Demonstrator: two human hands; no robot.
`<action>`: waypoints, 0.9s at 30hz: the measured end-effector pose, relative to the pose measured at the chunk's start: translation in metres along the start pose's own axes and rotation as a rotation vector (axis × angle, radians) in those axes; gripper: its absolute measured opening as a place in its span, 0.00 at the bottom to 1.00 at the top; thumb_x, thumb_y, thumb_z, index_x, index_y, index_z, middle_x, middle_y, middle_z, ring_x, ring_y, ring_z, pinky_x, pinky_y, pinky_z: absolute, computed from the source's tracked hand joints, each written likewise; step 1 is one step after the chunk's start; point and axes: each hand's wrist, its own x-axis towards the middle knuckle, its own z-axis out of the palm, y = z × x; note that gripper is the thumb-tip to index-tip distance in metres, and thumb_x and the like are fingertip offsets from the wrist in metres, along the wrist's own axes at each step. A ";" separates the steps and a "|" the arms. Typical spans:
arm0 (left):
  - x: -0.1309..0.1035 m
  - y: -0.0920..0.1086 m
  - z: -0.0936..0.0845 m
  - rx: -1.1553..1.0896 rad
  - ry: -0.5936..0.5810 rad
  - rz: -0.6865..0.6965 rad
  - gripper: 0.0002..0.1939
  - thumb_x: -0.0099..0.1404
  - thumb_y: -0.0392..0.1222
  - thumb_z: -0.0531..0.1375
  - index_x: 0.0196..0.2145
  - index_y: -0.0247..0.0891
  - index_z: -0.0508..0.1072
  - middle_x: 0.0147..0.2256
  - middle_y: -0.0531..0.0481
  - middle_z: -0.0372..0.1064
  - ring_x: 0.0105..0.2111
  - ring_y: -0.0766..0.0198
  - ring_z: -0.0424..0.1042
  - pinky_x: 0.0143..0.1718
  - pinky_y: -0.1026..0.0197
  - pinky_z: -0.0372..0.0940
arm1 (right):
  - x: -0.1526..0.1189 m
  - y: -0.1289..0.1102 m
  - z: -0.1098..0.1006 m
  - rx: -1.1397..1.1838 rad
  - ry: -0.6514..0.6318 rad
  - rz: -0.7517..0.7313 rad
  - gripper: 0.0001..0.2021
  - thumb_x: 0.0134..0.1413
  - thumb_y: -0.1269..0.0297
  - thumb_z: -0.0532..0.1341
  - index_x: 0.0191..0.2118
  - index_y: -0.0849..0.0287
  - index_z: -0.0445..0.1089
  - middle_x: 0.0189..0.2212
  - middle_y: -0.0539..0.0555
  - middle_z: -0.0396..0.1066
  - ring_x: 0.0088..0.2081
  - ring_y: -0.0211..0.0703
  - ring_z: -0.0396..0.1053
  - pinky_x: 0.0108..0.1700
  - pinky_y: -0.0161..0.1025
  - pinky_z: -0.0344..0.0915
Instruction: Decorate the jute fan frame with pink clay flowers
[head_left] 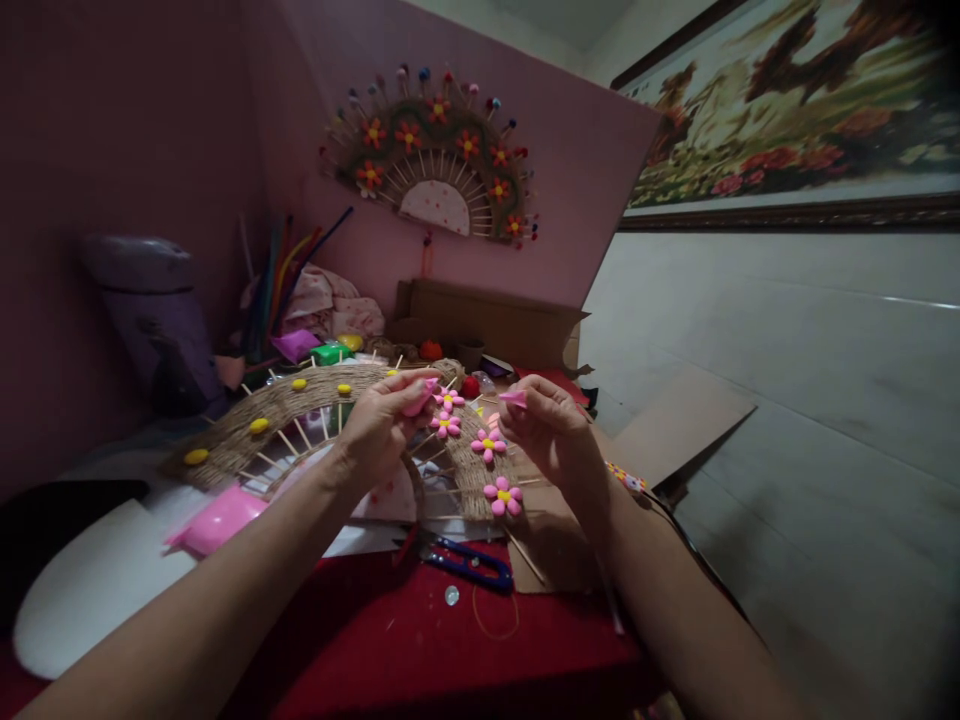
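Note:
My left hand (386,420) is closed around a lump of pink modelling clay (421,397), held above the craft fan. Between the fingertips of my right hand (551,425) is a smaller pointed piece of pink clay (514,398). The two pieces are apart. Beneath both hands lies a half-round fan wrapped in twine (469,470), with thin sticks across it. Pink flowers with yellow centres, such as this flower (502,496), sit on its right side. Yellow dots (259,426) line its left side, where no petals show. My left forearm hides part of the fan.
Blue-handled thread snips (469,562) lie on the red tablecloth (390,640), near a clear round bead (451,596). A pink clay packet (223,518) rests beside my left forearm. Cardboard (559,545) lies at the right. A finished fan (442,150) hangs on the pink board behind.

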 end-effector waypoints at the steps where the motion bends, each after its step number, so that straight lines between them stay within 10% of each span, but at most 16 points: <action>1: 0.001 0.000 -0.001 0.003 -0.006 0.011 0.11 0.48 0.35 0.68 0.31 0.30 0.76 0.25 0.49 0.71 0.25 0.72 0.68 0.27 0.69 0.64 | 0.001 0.000 -0.001 0.006 0.006 -0.018 0.11 0.42 0.56 0.69 0.26 0.56 0.71 0.19 0.46 0.62 0.22 0.31 0.59 0.25 0.33 0.58; 10: -0.011 -0.014 0.006 0.287 -0.281 0.063 0.13 0.56 0.48 0.65 0.30 0.34 0.75 0.19 0.54 0.64 0.17 0.75 0.57 0.17 0.70 0.48 | -0.001 0.013 0.007 -0.276 -0.030 -0.122 0.08 0.47 0.59 0.68 0.32 0.56 0.73 0.22 0.47 0.69 0.22 0.31 0.62 0.23 0.32 0.60; 27: -0.015 -0.014 0.012 0.362 -0.264 0.055 0.17 0.54 0.52 0.65 0.24 0.34 0.70 0.19 0.53 0.65 0.15 0.74 0.57 0.16 0.69 0.51 | -0.004 0.021 0.011 -0.423 -0.003 -0.134 0.11 0.47 0.57 0.67 0.32 0.56 0.69 0.25 0.47 0.69 0.23 0.33 0.63 0.22 0.32 0.62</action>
